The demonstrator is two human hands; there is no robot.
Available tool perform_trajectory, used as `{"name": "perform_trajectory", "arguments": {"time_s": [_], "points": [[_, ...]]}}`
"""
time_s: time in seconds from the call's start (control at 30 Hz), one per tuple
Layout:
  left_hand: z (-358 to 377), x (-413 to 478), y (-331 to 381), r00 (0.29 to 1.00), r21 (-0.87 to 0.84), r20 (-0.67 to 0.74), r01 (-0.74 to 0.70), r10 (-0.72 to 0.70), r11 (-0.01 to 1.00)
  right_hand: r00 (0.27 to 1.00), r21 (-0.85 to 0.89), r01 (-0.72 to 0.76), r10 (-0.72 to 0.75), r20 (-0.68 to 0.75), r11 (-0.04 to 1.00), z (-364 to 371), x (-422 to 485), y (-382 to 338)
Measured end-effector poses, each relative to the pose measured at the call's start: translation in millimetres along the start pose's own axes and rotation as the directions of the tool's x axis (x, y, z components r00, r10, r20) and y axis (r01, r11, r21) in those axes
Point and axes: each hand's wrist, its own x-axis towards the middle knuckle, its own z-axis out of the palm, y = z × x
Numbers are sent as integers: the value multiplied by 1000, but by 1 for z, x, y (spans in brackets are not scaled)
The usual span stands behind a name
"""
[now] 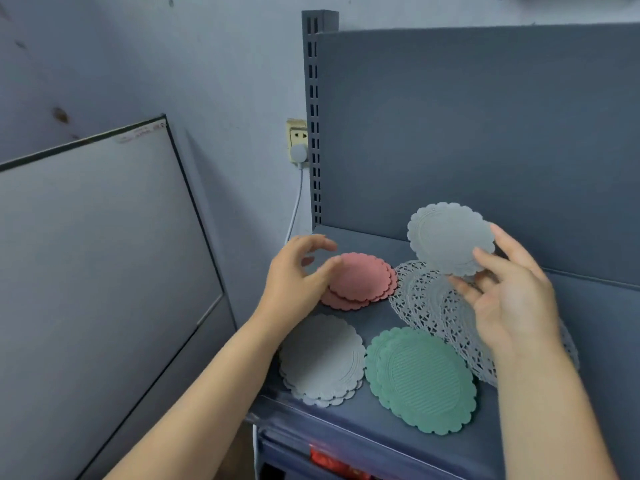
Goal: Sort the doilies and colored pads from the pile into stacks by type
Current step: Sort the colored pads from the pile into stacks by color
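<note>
Grey shelf [363, 424], clock read with 12 toward the back panel [485, 133].

- Pink pads [360, 280]: short stack at 11 o'clock, two scalloped rims showing, the top one a little offset.
- Grey stack [322, 358]: at 8 o'clock near the front edge, several pads, with lower rims peeking out at the front.
- Green pads [420, 379]: at 6 o'clock, just right of the grey stack and apart from it. Ribbed oval centre; a second rim shows on the left.
- Lace doilies [433, 299]: fanned, overlapping pile from centre out to 3 o'clock. The near edge touches or overlaps the green pads' far rim, and the right forearm partly hides it.
- Right hand [512, 299]: palm toward the camera, raised over the doilies. Thumb and fingers pinch the lower right rim of a single grey pad [450, 237]. The pad is held up, face on, in front of the back panel at 1 o'clock and clear of the shelf.
- Left hand [294, 275]: at 10 o'clock, fingers loosely arched. The thumb tip sits at the left rim of the pink pads, and the hand grips nothing that I can see.

Off the shelf at 10–11 o'clock are a wall socket [298, 135] with a plug in it, a white cable [296, 202] hanging down, and a white board [104, 254] leaning at far left.
</note>
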Motion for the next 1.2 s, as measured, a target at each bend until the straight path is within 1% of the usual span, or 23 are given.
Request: {"name": "perform_trajectory", "arguments": {"time_s": [0.03, 0.07, 0.13, 0.2, 0.23, 0.27, 0.3, 0.33, 0.4, 0.43, 0.47, 0.5, 0.53, 0.57, 0.6, 0.63, 0.73, 0.87, 0.93, 1.0, 1.03, 1.1, 1.2], "points": [[-4, -5, 6, 1000, -78, -1, 19, -19, 997, 998, -21, -17, 18, 54, 1000, 1, -1, -2], [-9, -11, 12, 1000, -129, 10, 26, -25, 991, 990, -84, -35, 46, 135, 996, 3, -4, -2], [-17, -26, 19, 997, -187, 79, 13, 1, 982, 932, -293, -44, 145, 331, 955, 12, -13, 5], [-25, -43, 17, 984, -185, 176, 3, 30, 983, 842, -485, 3, 259, 473, 874, 22, -25, 18], [-28, -49, 13, 976, -166, 214, -4, 40, 986, 806, -545, 23, 307, 506, 838, 26, -31, 25], [-29, -55, 8, 974, -142, 222, -12, 44, 990, 787, -587, 34, 340, 515, 809, 29, -34, 32], [-31, -58, 4, 979, -129, 198, -13, 38, 992, 785, -619, 48, 354, 508, 784, 31, -37, 37], [-33, -60, 1, 989, -118, 147, -6, 23, 993, 796, -649, 73, 348, 495, 757, 32, -37, 41], [-35, -64, -3, 999, -101, 42, 21, -17, 995, 811, -702, 148, 321, 489, 697, 31, -35, 47], [-34, -67, -3, 1000, -73, 21, 19, -17, 997, 806, -715, 187, 311, 504, 673, 30, -35, 49], [-33, -70, -4, 1000, 0, 21, -6, 6, 1000, 797, -715, 226, 297, 526, 662, 28, -35, 50], [-32, -72, -7, 998, 120, 34, -59, 55, 991, 789, -702, 259, 274, 550, 664, 27, -35, 50], [-29, -74, -10, 990, 268, 63, -136, 124, 954, 788, -682, 276, 248, 564, 677, 25, -35, 49], [-26, -74, -13, 976, 395, 114, -215, 185, 893, 793, -659, 273, 223, 566, 701, 24, -36, 47], [-22, -73, -16, 965, 470, 165, -260, 205, 844, 808, -641, 265, 196, 555, 720, 24, -36, 45], [-20, -73, -16, 963, 493, 195, -261, 187, 830, 829, -626, 263, 160, 535, 734, 23, -36, 42], [-22, -71, -13, 971, 449, 201, -211, 132, 868, 902, -622, 270, 33, 431, 735, 22, -37, 30], [-28, -71, -10, 963, 453, 234, -231, 135, 861, 932, -662, 320, -101, 347, 677, 10, -54, 3], [-26, -72, -3, 949, 503, 261, -291, 178, 814, 930, -705, 355, -155, 333, 614, -4, -64, -8], [-14, -73, 18, 927, 557, 300, -362, 225, 748, 929, -780, 369, -174, 326, 505, -25, -71, -21], [-2, -73, 35, 915, 562, 327, -389, 235, 730, 931, -819, 366, -176, 321, 442, -38, -75, -30], [33, -79, 73, 882, 515, 369, -457, 294, 725, 935, -884, 350, -170, 311, 310, -70, -86, -51], [100, -100, 131, 799, 430, 424, -592, 426, 682, 948, -953, 284, -176, 264, 100, -127, -111, -95]]}}
